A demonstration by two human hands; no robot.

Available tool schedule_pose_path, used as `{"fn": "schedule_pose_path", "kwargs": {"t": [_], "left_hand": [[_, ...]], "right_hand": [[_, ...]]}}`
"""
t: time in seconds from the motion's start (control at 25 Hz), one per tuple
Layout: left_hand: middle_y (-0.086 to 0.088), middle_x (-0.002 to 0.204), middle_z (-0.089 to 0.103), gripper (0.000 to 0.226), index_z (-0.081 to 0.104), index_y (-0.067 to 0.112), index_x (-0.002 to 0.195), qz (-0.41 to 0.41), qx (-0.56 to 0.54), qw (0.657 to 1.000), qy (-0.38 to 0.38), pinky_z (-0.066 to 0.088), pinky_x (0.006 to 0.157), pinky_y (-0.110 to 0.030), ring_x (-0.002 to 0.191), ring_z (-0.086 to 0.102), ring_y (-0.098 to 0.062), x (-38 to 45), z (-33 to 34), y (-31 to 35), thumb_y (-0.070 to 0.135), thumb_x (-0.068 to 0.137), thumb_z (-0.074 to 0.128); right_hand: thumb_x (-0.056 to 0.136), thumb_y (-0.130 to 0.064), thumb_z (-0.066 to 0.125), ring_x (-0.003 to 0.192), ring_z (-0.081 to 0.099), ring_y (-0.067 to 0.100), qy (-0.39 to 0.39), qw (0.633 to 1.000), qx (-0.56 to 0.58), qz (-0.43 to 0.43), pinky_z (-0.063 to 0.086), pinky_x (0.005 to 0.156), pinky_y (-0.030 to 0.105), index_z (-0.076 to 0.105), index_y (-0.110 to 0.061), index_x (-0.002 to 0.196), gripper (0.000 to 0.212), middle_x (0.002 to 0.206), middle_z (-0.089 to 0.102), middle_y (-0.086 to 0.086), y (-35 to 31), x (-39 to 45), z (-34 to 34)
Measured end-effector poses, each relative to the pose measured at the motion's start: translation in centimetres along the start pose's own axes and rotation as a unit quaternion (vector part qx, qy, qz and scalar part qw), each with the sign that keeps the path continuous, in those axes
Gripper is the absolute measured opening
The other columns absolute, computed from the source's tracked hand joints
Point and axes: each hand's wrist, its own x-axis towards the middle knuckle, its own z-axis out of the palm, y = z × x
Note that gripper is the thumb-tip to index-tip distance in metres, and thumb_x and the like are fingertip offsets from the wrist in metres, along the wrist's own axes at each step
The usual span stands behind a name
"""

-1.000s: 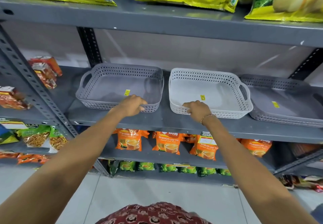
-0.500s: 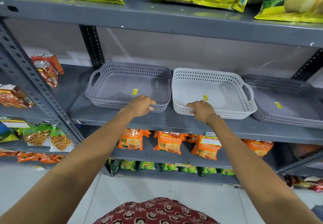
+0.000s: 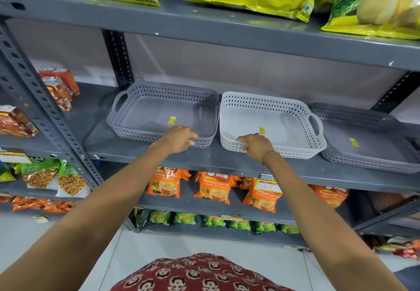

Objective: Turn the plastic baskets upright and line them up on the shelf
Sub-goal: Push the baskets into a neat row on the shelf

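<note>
— Where are the baskets now?

— All three sit on the grey metal shelf. The grey basket and the white basket both stand upright, open side up, their near side walls just beside each other, maybe touching. A third grey basket lies bottom up at the right, just beside the white one's handle.

— And the hands?

— The left hand is closed over the grey basket's front rim, fingers curled on it. The right hand grips the white basket's front rim the same way; a thin bracelet circles that wrist.

— What's below?

— Orange leaf tea packets.
</note>
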Motion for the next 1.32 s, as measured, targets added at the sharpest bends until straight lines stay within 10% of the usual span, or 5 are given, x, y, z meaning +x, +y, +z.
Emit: {"fn": "schedule_pose_path", "kwargs": {"t": [0.48,0.64,0.8,1.32], "left_hand": [[-0.015,0.104,0.07,0.031,0.062,0.015,0.121,-0.001,0.015,1.0,-0.019,0.051,0.085,-0.038,0.096,0.064,-0.028,0.3,0.1,-0.2,0.016,0.091,0.058],[-0.013,0.144,0.046,0.061,0.035,0.017,0.143,-0.012,-0.036,0.998,-0.054,0.04,0.107,-0.043,0.13,0.045,-0.03,0.4,-0.2,0.9,0.032,0.089,0.061],[-0.006,0.16,0.015,0.076,0.011,0.017,0.151,0.016,-0.129,0.989,0.068,0.022,0.118,-0.04,0.147,0.017,-0.024,1.1,-1.2,5.8,0.034,0.092,0.055],[-0.013,0.158,0.023,0.059,0.023,0.012,0.148,0.118,-0.048,0.991,-0.031,0.019,0.12,-0.036,0.147,0.018,-0.024,7.8,5.6,26.5,0.026,0.096,0.048]], "right_hand": [[0.095,-0.008,0.044,0.121,0.049,0.036,-0.011,1.0,0.008,-0.002,0.044,0.1,0.041,0.047,-0.02,0.134,0.042,0.134,0.053,0.021,-0.1,-0.2,-0.3],[0.092,-0.01,0.049,0.121,0.049,0.035,-0.039,0.998,0.045,-0.024,0.043,0.101,0.041,0.045,-0.019,0.133,0.042,0.134,0.053,0.019,0.1,-0.8,-0.7],[0.091,-0.008,0.049,0.124,0.049,0.029,0.049,0.996,0.062,-0.043,0.037,0.106,0.039,0.055,-0.017,0.123,0.034,0.136,0.055,0.008,1.3,-2.1,-2.2],[0.09,-0.017,0.061,0.113,0.058,0.032,0.113,0.973,0.166,0.112,0.046,0.098,0.037,0.061,-0.005,0.117,0.03,0.129,0.061,0.013,24.0,-9.6,-6.2]]}}
